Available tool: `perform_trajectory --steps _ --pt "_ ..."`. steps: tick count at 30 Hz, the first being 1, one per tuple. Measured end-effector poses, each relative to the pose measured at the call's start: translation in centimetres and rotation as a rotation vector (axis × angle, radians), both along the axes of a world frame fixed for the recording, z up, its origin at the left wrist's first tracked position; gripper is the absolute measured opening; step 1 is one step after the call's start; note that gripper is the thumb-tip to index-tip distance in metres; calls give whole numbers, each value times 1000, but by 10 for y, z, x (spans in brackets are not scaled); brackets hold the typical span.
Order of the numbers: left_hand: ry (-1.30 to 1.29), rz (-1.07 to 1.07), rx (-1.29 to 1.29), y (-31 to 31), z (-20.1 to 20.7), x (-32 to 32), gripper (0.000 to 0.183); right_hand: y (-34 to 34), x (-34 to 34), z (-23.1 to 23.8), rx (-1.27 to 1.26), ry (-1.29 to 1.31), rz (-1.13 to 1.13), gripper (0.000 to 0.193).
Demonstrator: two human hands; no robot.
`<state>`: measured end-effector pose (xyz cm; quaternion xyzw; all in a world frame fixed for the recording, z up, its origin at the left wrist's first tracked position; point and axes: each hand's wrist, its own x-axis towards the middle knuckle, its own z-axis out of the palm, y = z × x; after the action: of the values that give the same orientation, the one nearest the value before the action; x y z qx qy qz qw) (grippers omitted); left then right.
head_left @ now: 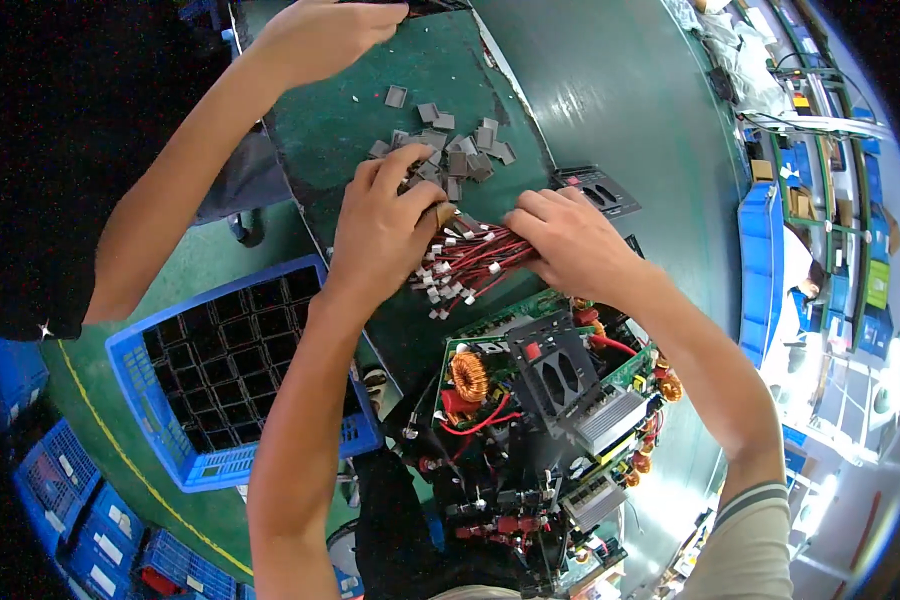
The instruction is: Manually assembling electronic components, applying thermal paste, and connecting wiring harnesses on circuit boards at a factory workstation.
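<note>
My left hand [382, 232] bends over the green bench beside a scatter of small grey square caps [460, 158]. Its fingers are curled, and a small brownish piece [438, 214] shows at the thumb and fingertips; what exactly it grips is hidden. My right hand [578, 240] has its fingers closed round one end of a bundle of red and black wires [470, 262]. The white plugs of these wires fan out toward my left hand. Nearer to me stand green circuit boards [435, 395] with a copper coil [468, 377] and a black bracket panel [555, 375].
At the upper left another person's hand [320, 40] reaches over the bench, by something dark. A blue crate [150, 420] with black dividers stands left of the bench. One more black panel [598, 190] lies beyond my right hand. Shelves with blue bins [760, 265] line the right.
</note>
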<state>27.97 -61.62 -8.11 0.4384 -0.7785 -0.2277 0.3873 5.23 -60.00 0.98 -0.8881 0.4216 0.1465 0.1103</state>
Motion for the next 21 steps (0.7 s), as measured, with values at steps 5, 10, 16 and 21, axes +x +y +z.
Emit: perform_trajectory --steps 5,10,16,21 --pt "26 6 -16 -1 0 1 12 5 8 -3 -159 -133 27 54" --pt "135 -5 41 -2 2 3 12 5 13 -10 -3 -23 17 48" --pt "257 51 109 1 -4 7 16 -1 10 -13 61 -266 -58 43" --pt "386 50 84 -4 -6 7 23 -6 -4 5 149 -343 -120 41"
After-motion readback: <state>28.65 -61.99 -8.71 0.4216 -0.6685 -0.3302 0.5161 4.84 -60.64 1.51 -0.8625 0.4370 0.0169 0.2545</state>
